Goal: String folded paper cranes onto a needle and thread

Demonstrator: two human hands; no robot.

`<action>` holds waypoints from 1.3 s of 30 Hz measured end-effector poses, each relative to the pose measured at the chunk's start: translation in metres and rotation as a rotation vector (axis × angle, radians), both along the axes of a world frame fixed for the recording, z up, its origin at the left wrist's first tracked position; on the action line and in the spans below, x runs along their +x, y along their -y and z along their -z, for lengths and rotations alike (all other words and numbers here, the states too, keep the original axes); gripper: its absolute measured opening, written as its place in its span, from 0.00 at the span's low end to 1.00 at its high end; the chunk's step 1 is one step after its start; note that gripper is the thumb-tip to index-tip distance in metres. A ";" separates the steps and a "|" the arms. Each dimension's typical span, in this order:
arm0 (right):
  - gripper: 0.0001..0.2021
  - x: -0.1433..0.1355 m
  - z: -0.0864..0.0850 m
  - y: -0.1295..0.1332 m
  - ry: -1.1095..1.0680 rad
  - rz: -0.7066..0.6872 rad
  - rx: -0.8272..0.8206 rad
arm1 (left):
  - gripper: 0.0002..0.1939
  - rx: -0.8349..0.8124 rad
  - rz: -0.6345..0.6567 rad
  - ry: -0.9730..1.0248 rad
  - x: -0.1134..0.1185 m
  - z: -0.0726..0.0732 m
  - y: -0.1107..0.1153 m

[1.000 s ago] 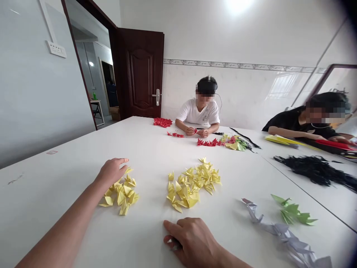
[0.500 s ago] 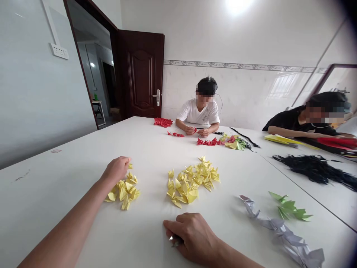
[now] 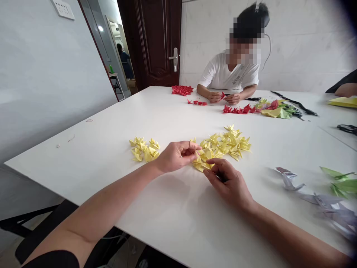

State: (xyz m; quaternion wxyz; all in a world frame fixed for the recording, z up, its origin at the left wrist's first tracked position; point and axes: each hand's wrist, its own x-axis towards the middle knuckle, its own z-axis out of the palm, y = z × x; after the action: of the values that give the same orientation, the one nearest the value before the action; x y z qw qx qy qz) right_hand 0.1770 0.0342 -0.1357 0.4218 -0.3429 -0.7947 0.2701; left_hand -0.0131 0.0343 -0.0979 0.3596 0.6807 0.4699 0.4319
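At the white table point(image 3: 167, 212), the person's left hand point(image 3: 180, 156) has its fingers curled, tips narrowly apart; I can't tell whether they pinch anything. The right hand point(image 3: 228, 182) faces it, thumb and forefinger close together, its grasp hidden too. Both are at the near side of a large heap of pale-yellow folded-paper pieces point(image 3: 234, 143). A smaller pale-yellow paper cluster point(image 3: 150, 153) lies closer to the table's left edge. At the far edge, a white-shirted co-worker point(image 3: 227, 76) holds a red folded-paper piece point(image 3: 222, 96).

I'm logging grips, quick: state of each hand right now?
Left hand: fingers curled by the yellow folded papers; cannot tell if holding one.
Right hand: loosely curled; whether it holds anything cannot be told.
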 end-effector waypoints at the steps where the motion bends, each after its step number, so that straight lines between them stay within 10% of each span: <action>1: 0.13 0.000 0.000 -0.001 -0.011 0.001 -0.008 | 0.14 -0.017 0.034 0.003 0.003 0.001 0.003; 26: 0.10 0.012 -0.008 -0.014 0.252 -0.204 -0.164 | 0.11 -0.175 -0.029 0.088 0.025 0.023 0.025; 31: 0.09 0.015 -0.009 -0.021 0.146 -0.054 -0.151 | 0.11 -0.040 -0.119 -0.152 0.022 0.021 0.050; 36: 0.11 0.017 -0.011 -0.025 0.096 0.014 -0.147 | 0.31 -0.055 0.311 -0.714 0.012 0.014 0.082; 39: 0.11 0.017 -0.011 -0.022 0.092 0.005 -0.141 | 0.36 -0.071 0.359 -0.905 0.002 0.013 0.094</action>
State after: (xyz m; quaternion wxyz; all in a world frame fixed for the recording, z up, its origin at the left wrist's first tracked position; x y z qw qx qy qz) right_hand 0.1936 0.0567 -0.1250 0.3604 -0.3859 -0.7913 0.3083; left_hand -0.0115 -0.0593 -0.1111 0.2112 0.8577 0.4687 0.0075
